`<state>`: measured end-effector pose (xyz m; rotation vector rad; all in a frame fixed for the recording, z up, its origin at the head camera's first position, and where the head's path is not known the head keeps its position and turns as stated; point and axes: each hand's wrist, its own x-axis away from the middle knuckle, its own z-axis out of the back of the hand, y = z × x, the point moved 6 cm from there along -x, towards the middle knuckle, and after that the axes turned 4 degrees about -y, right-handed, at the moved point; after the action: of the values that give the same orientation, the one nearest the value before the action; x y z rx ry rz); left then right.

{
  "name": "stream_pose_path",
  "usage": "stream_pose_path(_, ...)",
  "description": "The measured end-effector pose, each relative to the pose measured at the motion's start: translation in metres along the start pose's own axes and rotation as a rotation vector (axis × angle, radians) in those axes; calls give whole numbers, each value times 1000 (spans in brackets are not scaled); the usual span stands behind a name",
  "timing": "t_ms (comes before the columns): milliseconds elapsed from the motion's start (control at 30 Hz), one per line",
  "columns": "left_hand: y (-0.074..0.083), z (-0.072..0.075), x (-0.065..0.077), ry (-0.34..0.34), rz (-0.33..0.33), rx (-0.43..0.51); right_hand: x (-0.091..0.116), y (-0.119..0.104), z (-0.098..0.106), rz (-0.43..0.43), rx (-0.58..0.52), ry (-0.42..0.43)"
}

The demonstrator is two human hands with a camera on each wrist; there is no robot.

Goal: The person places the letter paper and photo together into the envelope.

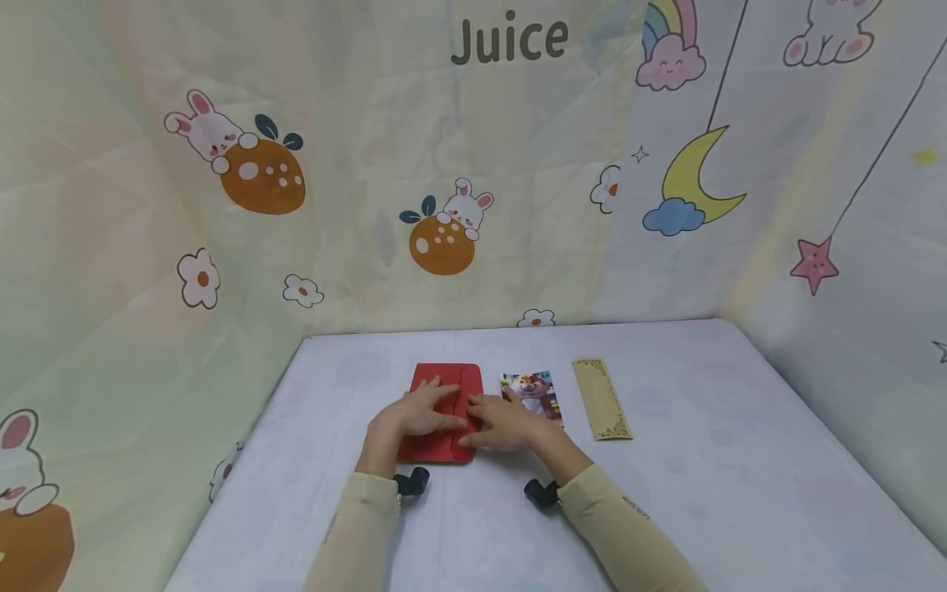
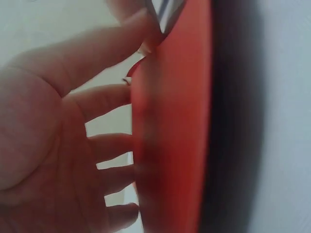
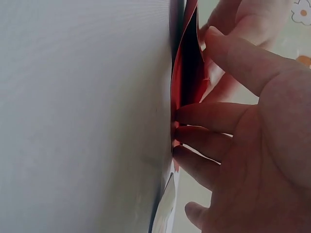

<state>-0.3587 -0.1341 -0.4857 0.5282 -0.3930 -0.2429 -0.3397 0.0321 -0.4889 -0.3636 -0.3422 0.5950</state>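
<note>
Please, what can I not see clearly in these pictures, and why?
Red envelope, head view: partly covered by left hand and right hand.
Envelope's inside, right wrist view: lost in shadow.
Picture card, head view: lower left hidden by right hand.
Sleeve lettering, head view: too small.
Pale shape, left wrist view: cut off by top edge.
</note>
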Motion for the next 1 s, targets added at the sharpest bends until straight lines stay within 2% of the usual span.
stream_pose_path(167, 2, 0, -4, 42, -23, -12, 1, 0, 1, -3, -5, -3)
stream_pose_path(433, 6, 1, -4, 32, -60, 53, 1, 0, 2, -1, -11, -10)
stream_pose_path(700, 10, 7, -2, 66, -74, -9, 3, -1, 2, -8, 14, -31)
stream_pose_path(1000, 8, 10, 0, 80, -86, 36, 1, -1, 1, -14, 35, -23)
